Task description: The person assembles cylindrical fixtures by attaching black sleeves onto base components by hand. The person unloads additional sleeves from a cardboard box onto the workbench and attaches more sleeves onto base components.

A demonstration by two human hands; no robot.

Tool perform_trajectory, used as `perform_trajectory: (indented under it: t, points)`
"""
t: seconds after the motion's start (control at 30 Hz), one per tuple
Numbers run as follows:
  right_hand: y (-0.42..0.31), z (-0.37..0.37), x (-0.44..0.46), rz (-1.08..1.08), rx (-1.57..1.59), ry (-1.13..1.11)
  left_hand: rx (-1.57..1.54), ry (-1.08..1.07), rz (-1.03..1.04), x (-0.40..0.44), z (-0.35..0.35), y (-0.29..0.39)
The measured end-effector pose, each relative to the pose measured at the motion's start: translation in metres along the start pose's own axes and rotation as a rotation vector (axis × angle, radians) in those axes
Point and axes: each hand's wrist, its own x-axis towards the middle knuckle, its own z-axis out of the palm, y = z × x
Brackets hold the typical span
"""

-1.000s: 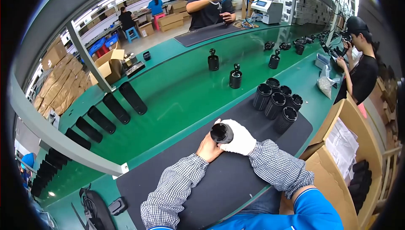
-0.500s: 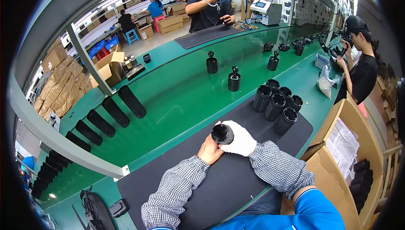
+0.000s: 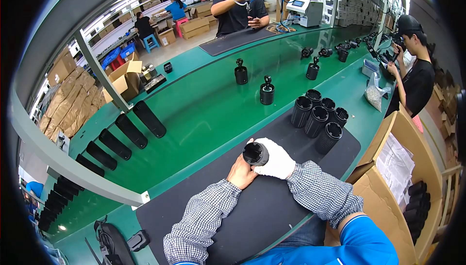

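Observation:
A black hollow cylindrical housing (image 3: 256, 154) is held over the dark mat, its open end tilted up toward me. My left hand (image 3: 240, 173), bare, is closed around its lower left side. On its right side, my right hand (image 3: 276, 160) in a white glove is closed around it too; some fingers of both hands are hidden behind and below the part. Several similar ribbed black housings (image 3: 319, 120) stand upright in a cluster at the far right of the mat (image 3: 262, 211).
Across the green belt (image 3: 204, 114) stand black cylinders with brackets (image 3: 267, 91) and a slanting row of long black tubes (image 3: 131, 131). An open cardboard box (image 3: 383, 206) is at my right. A grey frame post (image 3: 73, 163) curves past on the left. Co-workers stand opposite and at right.
The tubes and bracketed cylinders on the belt have shifted slightly left. The co-worker opposite has moved their lower hand a little. My hands and the housing stay almost still.

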Motion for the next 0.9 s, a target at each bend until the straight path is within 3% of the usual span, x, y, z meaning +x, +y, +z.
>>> perform_trajectory:
  t: [0.9]
  points:
    - [-0.005,0.0,-0.002,-0.035,-0.043,0.06,-0.002,0.027,0.05,0.002,0.001,0.0]
